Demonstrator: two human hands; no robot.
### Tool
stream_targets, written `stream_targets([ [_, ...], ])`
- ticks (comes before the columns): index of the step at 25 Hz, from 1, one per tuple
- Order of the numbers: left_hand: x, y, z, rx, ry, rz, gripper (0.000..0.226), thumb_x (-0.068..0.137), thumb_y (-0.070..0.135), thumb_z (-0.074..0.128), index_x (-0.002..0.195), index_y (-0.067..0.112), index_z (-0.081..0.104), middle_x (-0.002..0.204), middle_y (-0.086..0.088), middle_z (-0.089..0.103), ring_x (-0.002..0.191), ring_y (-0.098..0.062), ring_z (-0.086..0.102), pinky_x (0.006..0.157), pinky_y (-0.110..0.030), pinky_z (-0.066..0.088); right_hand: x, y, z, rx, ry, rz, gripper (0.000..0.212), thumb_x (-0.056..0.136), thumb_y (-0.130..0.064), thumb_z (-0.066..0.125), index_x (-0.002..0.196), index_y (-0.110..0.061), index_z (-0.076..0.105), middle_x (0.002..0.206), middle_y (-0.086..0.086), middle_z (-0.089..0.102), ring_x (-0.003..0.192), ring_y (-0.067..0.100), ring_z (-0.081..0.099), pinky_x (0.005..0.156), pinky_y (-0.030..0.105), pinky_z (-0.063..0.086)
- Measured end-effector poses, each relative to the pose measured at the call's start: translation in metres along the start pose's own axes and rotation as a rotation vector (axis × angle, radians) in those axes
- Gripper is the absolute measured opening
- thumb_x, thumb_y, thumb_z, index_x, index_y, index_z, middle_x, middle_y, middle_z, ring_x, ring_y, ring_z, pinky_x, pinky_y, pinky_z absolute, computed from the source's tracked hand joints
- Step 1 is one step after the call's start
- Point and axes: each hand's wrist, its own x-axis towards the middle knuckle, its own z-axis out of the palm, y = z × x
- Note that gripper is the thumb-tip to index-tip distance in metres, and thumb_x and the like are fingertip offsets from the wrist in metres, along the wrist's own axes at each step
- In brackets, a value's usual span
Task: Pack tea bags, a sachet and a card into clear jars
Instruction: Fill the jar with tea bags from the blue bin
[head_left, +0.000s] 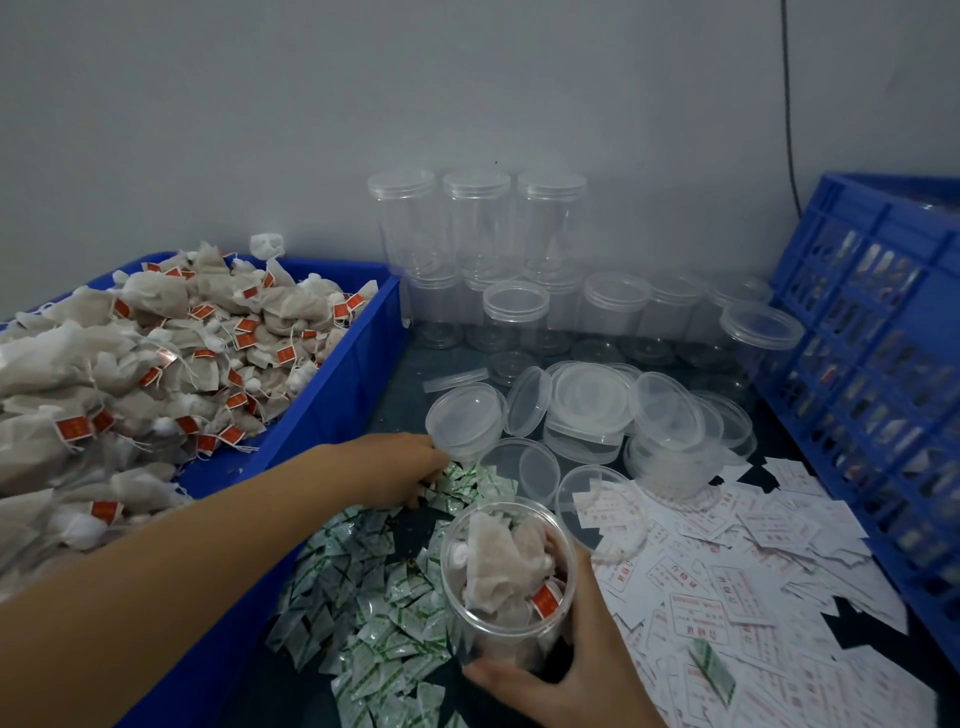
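A long blue bin (332, 395) fills the left side, heaped with tea bags (130, 353), pale pouches on strings, each with a small red tag whose print is too small to read. On the right a blue slatted crate (857, 312) stands tilted against the wall. Between them is the dark surface (402, 400). Empty clear jars (478, 228) are stacked at its back, lids on, with a loose heap of clear lids (592, 400) in front of them.

White cards (753, 571) with red printing lie scattered on the near right; the writing is blurred and cannot be read. Green-and-white sachets (374, 587) are spread beside the bin, their print also illegible. One stray sachet (714, 670) lies on the cards.

The open jar (509, 571) sits at the near centre between sachets and cards, its mouth upward and its long axis close to vertical. Several tea bags are inside, and one red tag shows against the near wall.

The right hand (587, 670) grips the jar low down, thumb across the front and fingers wrapped round the far side. The left hand (395, 467) reaches to the far end of the sachet pile. Its fingers are curled down among the packets, and whether they hold one cannot be told.
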Motion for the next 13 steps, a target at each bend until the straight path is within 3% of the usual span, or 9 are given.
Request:
stream_targets([
  [3, -0.001, -0.001, -0.001, 0.066, 0.029, 0.033, 0.014, 0.091, 0.017, 0.061, 0.093, 0.015, 0.048, 0.113, -0.003, 0.047, 0.094, -0.017, 0.046, 0.072, -0.035, 0.044, 0.0, 0.0, -0.001, -0.002, -0.008, 0.006, 0.108, 0.062, -0.052, 0.093, 0.149, -0.046, 0.029, 0.145, -0.008, 0.05, 0.135, 0.013, 0.05, 0.105, 0.036, 0.049],
  [6, -0.017, 0.001, -0.025, -0.06, 0.146, 0.029, 0.016, 0.091, 0.026, 0.064, 0.093, 0.019, 0.05, 0.105, 0.003, 0.045, 0.086, -0.012, 0.047, 0.073, -0.03, 0.044, -0.001, -0.001, -0.001, 0.011, -0.025, 0.025, 0.11, 0.062, -0.052, 0.093, 0.15, -0.047, 0.027, 0.147, -0.008, 0.048, 0.136, 0.014, 0.049, 0.105, 0.039, 0.048],
  [8, -0.041, 0.012, -0.048, -0.227, 0.279, 0.085, 0.018, 0.088, 0.034, 0.065, 0.087, 0.027, 0.049, 0.095, 0.012, 0.044, 0.079, -0.005, 0.046, 0.069, -0.02, 0.043, -0.001, -0.002, -0.001, 0.013, -0.026, 0.035, 0.111, 0.063, -0.053, 0.093, 0.15, -0.046, 0.026, 0.147, -0.009, 0.047, 0.136, 0.013, 0.049, 0.104, 0.038, 0.048],
  [10, -0.073, 0.032, -0.061, -0.402, 0.435, 0.188, 0.018, 0.084, 0.044, 0.064, 0.084, 0.037, 0.048, 0.092, 0.016, 0.047, 0.084, -0.002, 0.051, 0.071, -0.011, 0.043, -0.002, -0.003, -0.001, 0.015, -0.023, 0.041, 0.11, 0.063, -0.054, 0.092, 0.151, -0.045, 0.026, 0.147, -0.009, 0.048, 0.135, 0.012, 0.049, 0.103, 0.033, 0.049],
  [13, -0.119, 0.065, -0.052, -0.447, 0.566, 0.299, 0.016, 0.083, 0.057, 0.055, 0.088, 0.043, 0.05, 0.101, 0.024, 0.048, 0.094, 0.0, 0.054, 0.076, -0.012, 0.046, -0.002, -0.005, -0.001, 0.065, -0.045, 0.065, 0.11, 0.065, -0.051, 0.092, 0.15, -0.048, 0.023, 0.148, -0.015, 0.046, 0.133, 0.006, 0.051, 0.101, 0.025, 0.05],
])
